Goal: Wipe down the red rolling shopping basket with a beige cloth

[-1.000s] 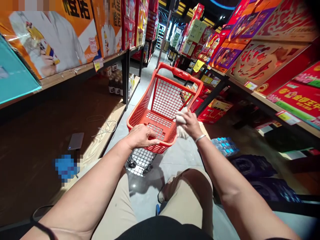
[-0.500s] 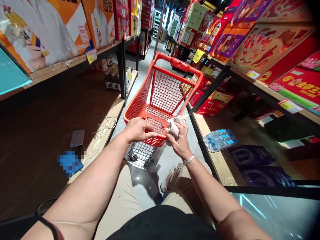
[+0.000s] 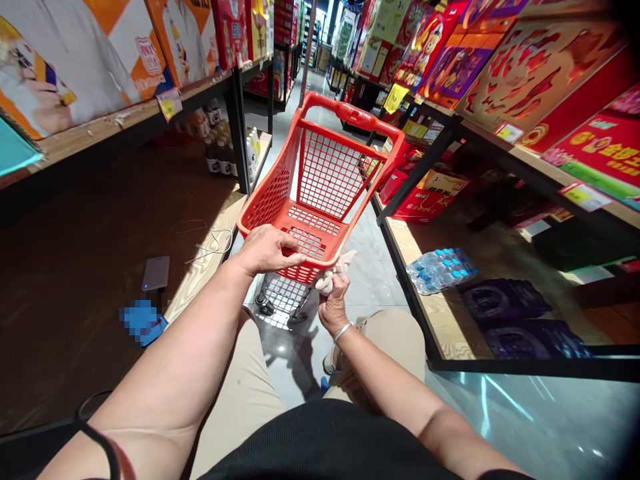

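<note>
A red plastic shopping cart stands in the aisle before me, its basket holding nothing that I can see. My left hand is closed over the basket's near rim at the left, thumb stretched along it. Lower down, at the near right corner, my right hand grips a crumpled whitish cloth against the outside of the basket. Part of the cloth sticks out past the corner. A silver bangle circles my right wrist.
Shelves with boxed goods line both sides. On the left lower shelf lie a white cable, a power bank-like block and a blurred blue item. A pack of water bottles sits on the right lower shelf.
My right hand has moved down and left with the cloth, from the top of the rim to the outside of the corner. My left hand stays on the rim.
</note>
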### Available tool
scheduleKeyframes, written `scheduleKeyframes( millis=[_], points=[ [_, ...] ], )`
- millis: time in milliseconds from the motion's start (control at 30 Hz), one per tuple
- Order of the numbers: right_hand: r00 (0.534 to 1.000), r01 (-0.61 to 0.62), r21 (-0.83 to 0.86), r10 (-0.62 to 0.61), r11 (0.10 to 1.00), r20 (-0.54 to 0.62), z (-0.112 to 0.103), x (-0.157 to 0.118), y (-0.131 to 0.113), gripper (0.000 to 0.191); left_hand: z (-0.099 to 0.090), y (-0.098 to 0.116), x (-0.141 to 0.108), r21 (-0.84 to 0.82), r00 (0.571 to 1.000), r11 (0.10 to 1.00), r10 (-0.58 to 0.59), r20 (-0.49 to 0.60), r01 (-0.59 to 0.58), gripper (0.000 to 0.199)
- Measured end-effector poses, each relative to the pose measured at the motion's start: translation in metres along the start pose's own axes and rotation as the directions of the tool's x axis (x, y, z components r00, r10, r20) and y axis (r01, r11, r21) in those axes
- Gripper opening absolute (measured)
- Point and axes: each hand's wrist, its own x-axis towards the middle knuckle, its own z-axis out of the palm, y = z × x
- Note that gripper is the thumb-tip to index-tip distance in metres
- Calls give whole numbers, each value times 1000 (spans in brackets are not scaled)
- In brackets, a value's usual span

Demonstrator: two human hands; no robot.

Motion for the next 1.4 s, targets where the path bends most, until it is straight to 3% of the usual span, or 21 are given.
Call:
scheduleKeyframes(
  millis=[67, 133, 300, 367, 467, 600, 700, 800, 867, 967, 1067, 1300, 1400],
  points=[
    [994, -75, 105, 83, 992, -67, 9, -6, 4, 52, 0, -2, 0, 1, 1000, 1000, 3, -17, -3, 42],
    [987, -110, 202, 131, 973, -90, 3, -3, 4, 48, -2, -2, 0, -2, 1000, 1000, 8, -9, -8, 43],
    [979, 38, 141, -8, 989, -206, -43, 15, -18, 40, -7, 2, 1, -22, 999, 1000, 16, 32, -16, 43],
    [972, 87, 92, -64, 992, -228, -50, 17, -25, 39, -7, 2, 1, -31, 999, 999, 17, 38, -16, 42],
    [988, 47, 112, -30, 993, -154, -34, 11, -18, 35, -5, 1, 1, -21, 999, 1000, 22, 25, -21, 43],
    [997, -68, 195, 60, 978, 44, -8, 0, 9, 36, -2, -2, 1, 4, 1000, 1000, 21, 4, -21, 44],
    [995, -98, 246, 97, 964, 15, -20, 6, 16, 35, -2, -4, 1, 20, 999, 999, 43, -9, -43, 43],
    [974, -46, 257, 100, 965, -201, -52, 24, 1, 40, -1, 2, 1, 47, 995, 994, 103, -2, -103, 42],
    [965, 42, 243, 24, 969, -262, -73, 34, -14, 42, 3, 11, 1, 28, 991, 990, 135, -19, -135, 37],
    [976, 162, 194, -127, 968, -179, -90, 45, -30, 44, 13, 31, 1, -38, 983, 982, 181, -36, -182, 25],
    [975, 215, 140, -203, 967, -92, -96, 65, -26, 49, 20, 45, 3, -25, 984, 984, 177, -11, -177, 20],
    [992, 82, 121, -69, 989, -108, -102, 169, 16, 45, 14, 39, 5, -7, 998, 999, 47, 40, -47, 38],
    [988, 94, 173, -70, 980, -139, -95, 173, 13, 39, 10, 32, 5, -35, 999, 999, 10, 38, -9, 41]
  ],
)
